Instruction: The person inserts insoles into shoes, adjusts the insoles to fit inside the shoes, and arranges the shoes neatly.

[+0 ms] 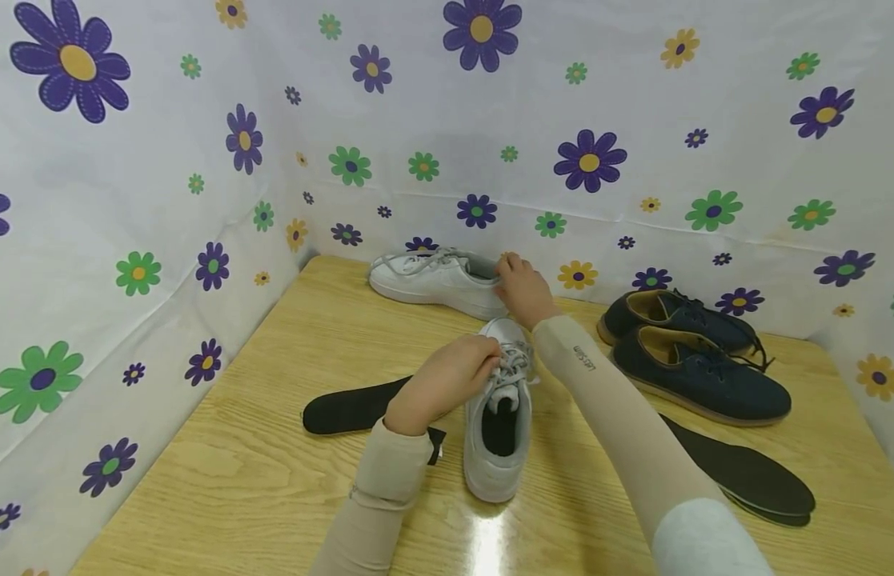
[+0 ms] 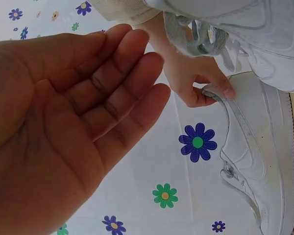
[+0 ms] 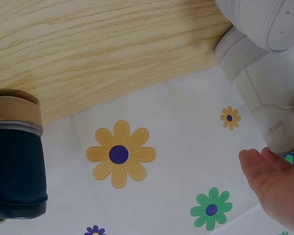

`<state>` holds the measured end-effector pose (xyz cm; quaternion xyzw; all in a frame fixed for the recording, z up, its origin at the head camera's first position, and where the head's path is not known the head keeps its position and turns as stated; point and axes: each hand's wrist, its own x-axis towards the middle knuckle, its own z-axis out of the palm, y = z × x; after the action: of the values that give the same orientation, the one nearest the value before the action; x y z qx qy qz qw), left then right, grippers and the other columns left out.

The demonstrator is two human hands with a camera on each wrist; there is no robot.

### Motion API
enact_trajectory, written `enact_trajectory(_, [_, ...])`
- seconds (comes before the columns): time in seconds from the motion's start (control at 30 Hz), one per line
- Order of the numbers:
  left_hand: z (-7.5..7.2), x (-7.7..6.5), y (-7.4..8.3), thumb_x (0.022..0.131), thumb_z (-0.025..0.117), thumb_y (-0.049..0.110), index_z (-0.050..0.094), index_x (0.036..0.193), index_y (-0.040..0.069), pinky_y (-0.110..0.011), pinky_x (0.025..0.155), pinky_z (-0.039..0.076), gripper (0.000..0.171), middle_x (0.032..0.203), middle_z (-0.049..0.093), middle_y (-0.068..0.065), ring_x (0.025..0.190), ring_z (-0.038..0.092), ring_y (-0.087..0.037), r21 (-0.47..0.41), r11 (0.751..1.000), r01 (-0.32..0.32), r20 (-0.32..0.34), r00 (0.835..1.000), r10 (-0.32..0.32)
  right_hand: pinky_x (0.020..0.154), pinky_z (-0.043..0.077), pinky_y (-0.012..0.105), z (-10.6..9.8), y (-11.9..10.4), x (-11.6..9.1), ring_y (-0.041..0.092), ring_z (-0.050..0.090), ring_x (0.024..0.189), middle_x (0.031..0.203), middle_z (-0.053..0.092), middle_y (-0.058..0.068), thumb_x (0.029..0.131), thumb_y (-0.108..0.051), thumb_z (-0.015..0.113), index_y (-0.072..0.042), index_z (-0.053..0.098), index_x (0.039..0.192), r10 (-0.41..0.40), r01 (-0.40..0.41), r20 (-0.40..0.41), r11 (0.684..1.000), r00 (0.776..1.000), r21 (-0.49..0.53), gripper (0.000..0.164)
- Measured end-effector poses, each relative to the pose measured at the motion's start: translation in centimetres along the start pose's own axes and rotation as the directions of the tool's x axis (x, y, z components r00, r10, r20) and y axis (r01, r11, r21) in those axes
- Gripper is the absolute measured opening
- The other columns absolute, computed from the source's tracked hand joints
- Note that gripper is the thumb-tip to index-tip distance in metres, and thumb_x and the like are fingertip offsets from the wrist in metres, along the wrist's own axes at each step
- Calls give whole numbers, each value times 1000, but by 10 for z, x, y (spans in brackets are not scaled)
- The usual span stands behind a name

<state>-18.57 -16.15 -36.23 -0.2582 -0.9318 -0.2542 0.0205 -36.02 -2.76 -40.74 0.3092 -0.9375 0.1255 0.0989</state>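
A white sneaker (image 1: 418, 282) lies along the back of the table, toe to the left. My right hand (image 1: 524, 290) grips its heel collar, with the thumb and fingers on either side of the rim in the left wrist view. Nearer stands a second white sneaker (image 1: 490, 478), toe away from me, with a dark lining or insole (image 1: 499, 432) inside. My left hand (image 1: 447, 380) is beside its laces (image 1: 515, 362). In the left wrist view the left hand's fingers (image 2: 130, 90) are loosely bent and hold nothing.
A black insole (image 1: 346, 410) lies on the wooden table (image 1: 259, 480) at left, partly hidden by my left arm. To the right are two navy shoes (image 1: 706, 380) and stacked dark insoles (image 1: 756, 472). Flowered white cloth (image 1: 418, 104) hangs behind and at the left.
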Motion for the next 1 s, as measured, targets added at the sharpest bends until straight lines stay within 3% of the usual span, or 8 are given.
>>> enact_trajectory(0.17, [-2,0,1,98,53,8,62,87,4,-33,71,44,15,77,55,-3,73,52,-17,5,1000,-11,-16,1000,11,86,48,48,-2,1,0,40,52,112,128,46,23,96,-18,60,4,48,119,28,-28,-5,999,1000,-34,34])
enact_trajectory(0.43, [-2,0,0,99,53,9,61,85,4,-33,71,43,16,77,54,-3,74,51,-18,12,1000,4,-8,1000,-4,88,47,49,-10,1,-4,41,52,108,122,44,25,97,-15,58,7,42,121,104,-104,72,995,992,-5,36])
enact_trajectory(1.0, [0,0,2,99,52,9,58,82,6,-33,70,42,19,74,50,-1,73,50,-18,7,1000,12,5,1000,-12,78,52,44,-17,10,-17,39,58,95,117,45,25,96,-14,60,11,45,118,130,-132,103,991,986,8,37])
